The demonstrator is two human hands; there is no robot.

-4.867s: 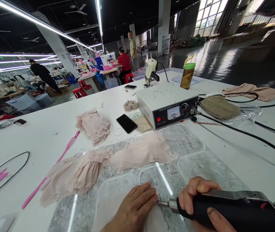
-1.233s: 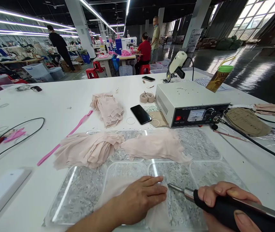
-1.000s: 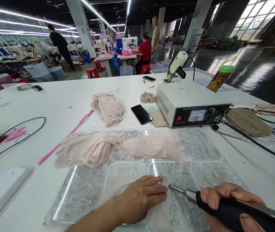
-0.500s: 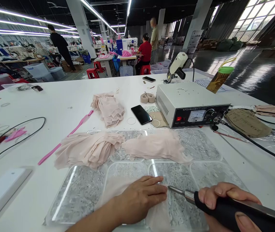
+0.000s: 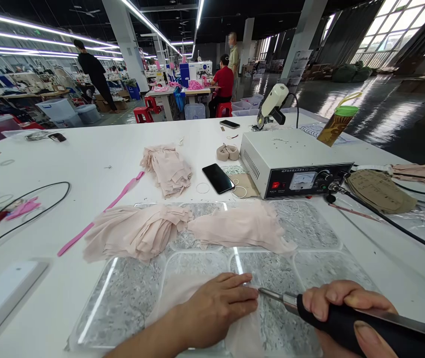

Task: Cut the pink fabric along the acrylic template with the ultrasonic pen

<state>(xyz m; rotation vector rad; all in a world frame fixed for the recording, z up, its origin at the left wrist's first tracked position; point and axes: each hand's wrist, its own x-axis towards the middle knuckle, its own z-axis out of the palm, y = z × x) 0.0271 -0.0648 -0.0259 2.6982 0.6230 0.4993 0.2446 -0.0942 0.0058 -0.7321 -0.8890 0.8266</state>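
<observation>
My left hand [image 5: 216,311] lies flat with fingers stretched out, pressing a thin piece of pale pink fabric [image 5: 244,338] onto the grey marbled board [image 5: 123,293]. Wrapped round the black handle of a handheld ultrasonic tool [image 5: 332,318] is my right hand [image 5: 347,301]. The tool's metal tip points left and ends right beside my left fingertips, at the fabric's edge. Farther up the board lie a fanned stack of pale pink fabric pieces [image 5: 138,231] and another pale pink pile [image 5: 240,226].
Behind the board are a third fabric stack [image 5: 167,169], a black phone [image 5: 218,177] and a grey control box [image 5: 305,164] with a black cable [image 5: 395,221]. A pink strap [image 5: 104,211] and white power strip [image 5: 9,298] lie left. A lidded drink cup [image 5: 337,124] stands behind the box.
The view has shifted very slightly. Both hands, the tool tip and the fabric keep nearly the same places.
</observation>
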